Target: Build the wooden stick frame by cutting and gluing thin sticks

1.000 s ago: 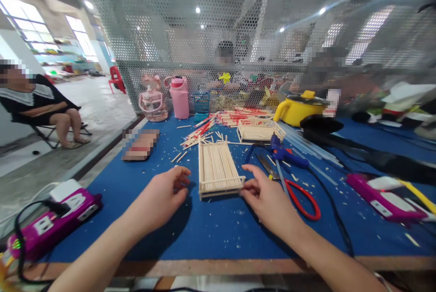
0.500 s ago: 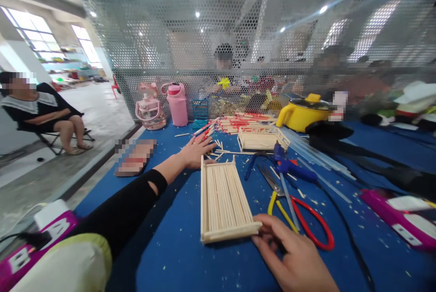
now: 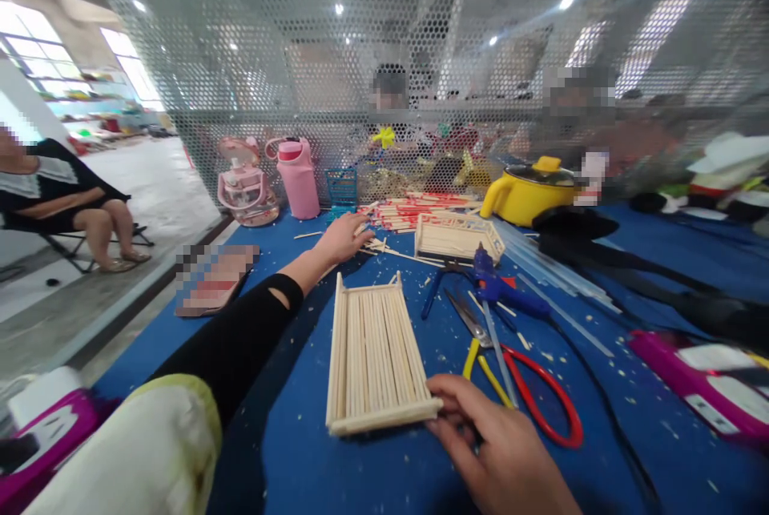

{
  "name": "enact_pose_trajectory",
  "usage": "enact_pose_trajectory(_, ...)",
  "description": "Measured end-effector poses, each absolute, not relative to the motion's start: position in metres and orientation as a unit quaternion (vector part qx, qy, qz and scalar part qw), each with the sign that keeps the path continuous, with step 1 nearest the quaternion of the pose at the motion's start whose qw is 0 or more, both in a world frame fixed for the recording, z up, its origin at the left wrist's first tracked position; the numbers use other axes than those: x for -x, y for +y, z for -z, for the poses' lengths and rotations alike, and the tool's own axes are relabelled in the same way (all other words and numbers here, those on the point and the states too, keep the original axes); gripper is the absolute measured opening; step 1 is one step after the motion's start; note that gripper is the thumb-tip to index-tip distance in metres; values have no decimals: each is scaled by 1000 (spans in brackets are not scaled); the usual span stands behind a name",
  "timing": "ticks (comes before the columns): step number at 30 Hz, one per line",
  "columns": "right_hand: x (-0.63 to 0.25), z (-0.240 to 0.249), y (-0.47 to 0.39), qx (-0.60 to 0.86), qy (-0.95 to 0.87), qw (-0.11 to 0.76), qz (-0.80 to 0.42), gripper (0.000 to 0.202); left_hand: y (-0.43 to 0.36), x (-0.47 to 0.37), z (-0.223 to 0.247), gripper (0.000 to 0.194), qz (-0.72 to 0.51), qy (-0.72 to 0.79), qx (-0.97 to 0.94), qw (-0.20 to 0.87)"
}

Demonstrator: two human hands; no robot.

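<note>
A rectangular tray of pale wooden sticks (image 3: 378, 351) lies on the blue table, with raised edges of stacked sticks. My right hand (image 3: 496, 439) pinches its near right corner between thumb and fingers. Beyond the tray, my left hand (image 3: 345, 239) reaches over small loose sticks (image 3: 377, 245), its fingers bent down; whether they hold a stick is too small to tell. Red-tipped sticks (image 3: 414, 211) lie in a pile just past it. A second stick frame (image 3: 456, 241) stands to the right of my left hand.
Scissors (image 3: 477, 331), a blue glue gun (image 3: 510, 295) and dark-handled pliers (image 3: 436, 287) lie right of the tray. Clear glue sticks, a yellow pot (image 3: 532, 193), pink bottles (image 3: 299, 183) and a phone (image 3: 219, 279) surround the work area. A person sits at left.
My left hand has moved away from the tray's far corner toward the loose sticks, and its spread fingers have bent. The view has shifted slightly. My right hand stays at the corner.
</note>
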State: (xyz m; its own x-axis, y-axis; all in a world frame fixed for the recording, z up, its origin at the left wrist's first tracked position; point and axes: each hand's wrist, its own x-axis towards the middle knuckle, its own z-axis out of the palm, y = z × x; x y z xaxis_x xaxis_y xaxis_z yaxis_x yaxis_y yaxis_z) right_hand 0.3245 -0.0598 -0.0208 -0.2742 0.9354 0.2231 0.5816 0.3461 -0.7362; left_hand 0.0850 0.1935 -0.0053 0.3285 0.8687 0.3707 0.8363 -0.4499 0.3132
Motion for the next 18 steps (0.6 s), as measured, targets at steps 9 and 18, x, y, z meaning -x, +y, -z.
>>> enact_pose_trajectory(9,-309,9,-36,520,-731,322,-302,20,67,-47,-41,21,-575,591,-565,39)
enact_pose_trajectory(18,-300,15,-33,514,-694,382,-329,28,-10,-84,-5,16,-670,533,-439,275)
